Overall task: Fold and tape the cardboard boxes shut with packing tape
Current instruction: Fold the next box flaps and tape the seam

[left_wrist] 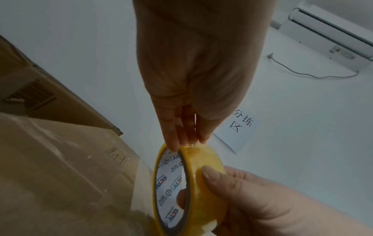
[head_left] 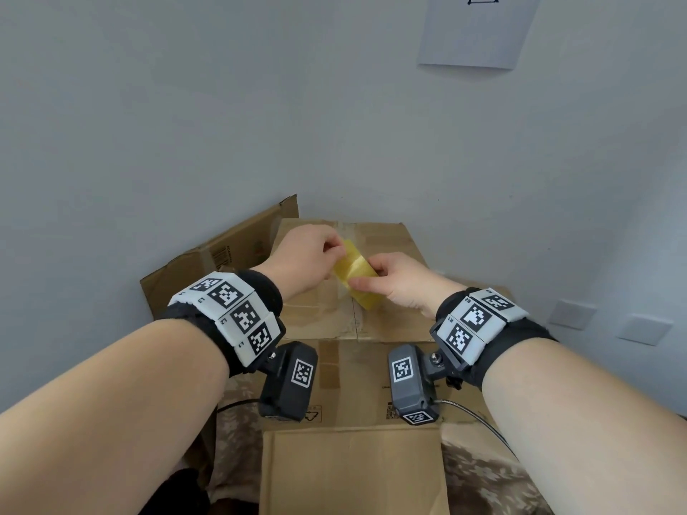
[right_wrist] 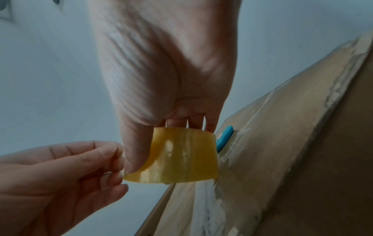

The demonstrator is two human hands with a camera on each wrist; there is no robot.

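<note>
Both hands (left_wrist: 193, 79) hold tape roll (left_wrist: 201, 183)

A white sheet of paper (left_wrist: 238, 127) on the wall carries the black characters 分拣区. On the left wristband (head_left: 230, 314) small marks read L2 and L3, and the right wristband (head_left: 479, 317) shows R1 and R2. The tape roll (left_wrist: 171, 188) has blue branding inside its core, too blurred, I think, to read.

White paper sign (head_left: 477, 29) on wall, air conditioner (left_wrist: 331, 33), blue object (right_wrist: 224, 138)
</note>
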